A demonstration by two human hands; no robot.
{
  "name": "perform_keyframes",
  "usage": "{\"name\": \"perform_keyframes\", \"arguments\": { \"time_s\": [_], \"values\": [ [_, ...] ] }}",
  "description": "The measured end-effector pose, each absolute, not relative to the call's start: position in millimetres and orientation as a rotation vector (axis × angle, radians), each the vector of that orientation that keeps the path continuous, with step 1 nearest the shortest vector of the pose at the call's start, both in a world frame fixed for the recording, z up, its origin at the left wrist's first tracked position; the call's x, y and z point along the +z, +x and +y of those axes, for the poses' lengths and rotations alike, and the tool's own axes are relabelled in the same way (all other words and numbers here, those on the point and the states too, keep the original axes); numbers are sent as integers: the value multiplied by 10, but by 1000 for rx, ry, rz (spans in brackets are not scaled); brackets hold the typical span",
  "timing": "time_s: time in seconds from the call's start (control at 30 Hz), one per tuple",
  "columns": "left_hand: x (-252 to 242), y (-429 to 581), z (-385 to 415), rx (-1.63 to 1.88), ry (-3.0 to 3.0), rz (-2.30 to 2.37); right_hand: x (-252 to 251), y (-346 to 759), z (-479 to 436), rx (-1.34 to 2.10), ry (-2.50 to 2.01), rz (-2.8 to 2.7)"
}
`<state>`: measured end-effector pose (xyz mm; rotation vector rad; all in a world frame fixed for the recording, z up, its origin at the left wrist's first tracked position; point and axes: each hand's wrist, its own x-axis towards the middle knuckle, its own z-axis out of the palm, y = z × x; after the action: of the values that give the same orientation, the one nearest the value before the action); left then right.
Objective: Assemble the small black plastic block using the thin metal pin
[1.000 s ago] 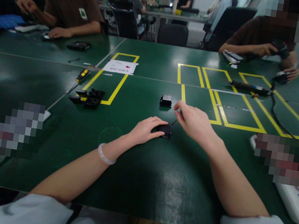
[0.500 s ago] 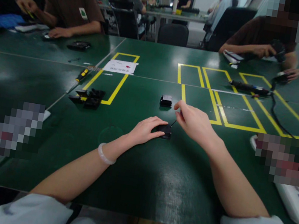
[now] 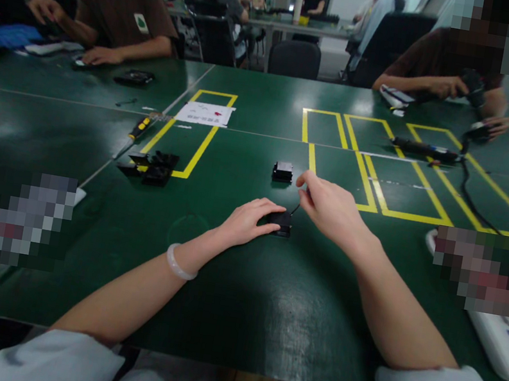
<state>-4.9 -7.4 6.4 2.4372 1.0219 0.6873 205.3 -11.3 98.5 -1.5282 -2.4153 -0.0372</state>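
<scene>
On the green table (image 3: 226, 303), a small flat black part (image 3: 282, 224) lies in front of me. My left hand (image 3: 252, 219) grips its left side between thumb and fingers. My right hand (image 3: 325, 203), fingers pinched, holds a thin dark tool (image 3: 296, 209) that slants down to the part's right edge; its tip is too small to make out. Just beyond sits a small black block (image 3: 283, 172) with a lighter top, touched by neither hand.
Several black pieces (image 3: 155, 167) and a yellow-black screwdriver (image 3: 141, 126) are at the left. A white paper (image 3: 206, 113) lies on yellow tape. White blurred-over objects flank my arms. Across the table, two people handle items; a black cable (image 3: 470, 197) runs at the right.
</scene>
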Motion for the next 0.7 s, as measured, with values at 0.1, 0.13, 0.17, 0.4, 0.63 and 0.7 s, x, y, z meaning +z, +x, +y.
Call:
{"name": "perform_keyframes", "arguments": {
  "time_s": [0.1, 0.13, 0.17, 0.4, 0.63, 0.7],
  "values": [
    [60, -51, -70, 688, 2435, 1019, 984, 2055, -115, -52, -1536, -2412],
    [56, -52, -68, 691, 2434, 1017, 987, 2055, -114, -61, -1551, -2416],
    [52, -53, -67, 693, 2434, 1016, 990, 2056, -113, -71, -1568, -2422],
    [47, -63, -64, 686, 2443, 1018, 986, 2057, -105, -68, -1554, -2423],
    [43, -60, -64, 687, 2444, 1018, 1012, 2054, -113, -56, -1586, -2436],
    [50, -58, -68, 683, 2444, 1025, 1021, 2051, -116, -45, -1597, -2442]
  ]
}}
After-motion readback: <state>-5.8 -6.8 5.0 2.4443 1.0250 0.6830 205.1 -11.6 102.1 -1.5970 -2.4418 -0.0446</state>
